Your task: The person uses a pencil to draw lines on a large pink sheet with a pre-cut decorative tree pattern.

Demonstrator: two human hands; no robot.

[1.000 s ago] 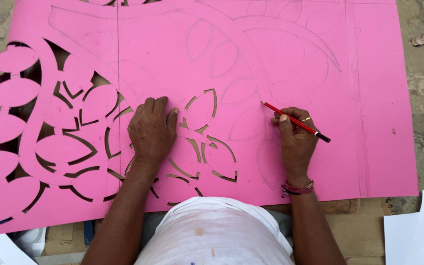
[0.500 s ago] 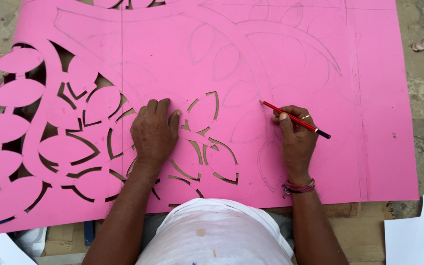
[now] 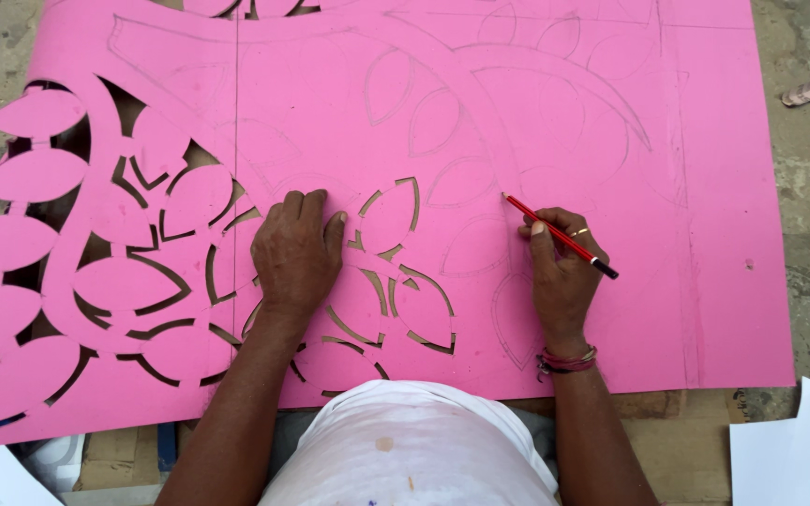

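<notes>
pink sheet [image 3: 705,187], concrete floor [image 3: 808,178], pencil [image 3: 560,236]

- One pink sheet [image 3: 705,187], large, spread flat on the ground.
- One red pencil [image 3: 560,236] with a dark end.
- Two hands on the sheet: one left hand [image 3: 297,253], one right hand [image 3: 562,272].
- One ring [image 3: 579,231] on the right hand.
- Bangles [image 3: 566,360] on the right wrist: perhaps two or three, too close together to count surely.
- Roughly a dozen cut-out leaf shapes [image 3: 35,112] on the sheet's left part; some are cropped by the edge.
- One small pale scrap [image 3: 806,93] on the ground at upper right.
- One white paper sheet [image 3: 794,459] at lower right.
</notes>
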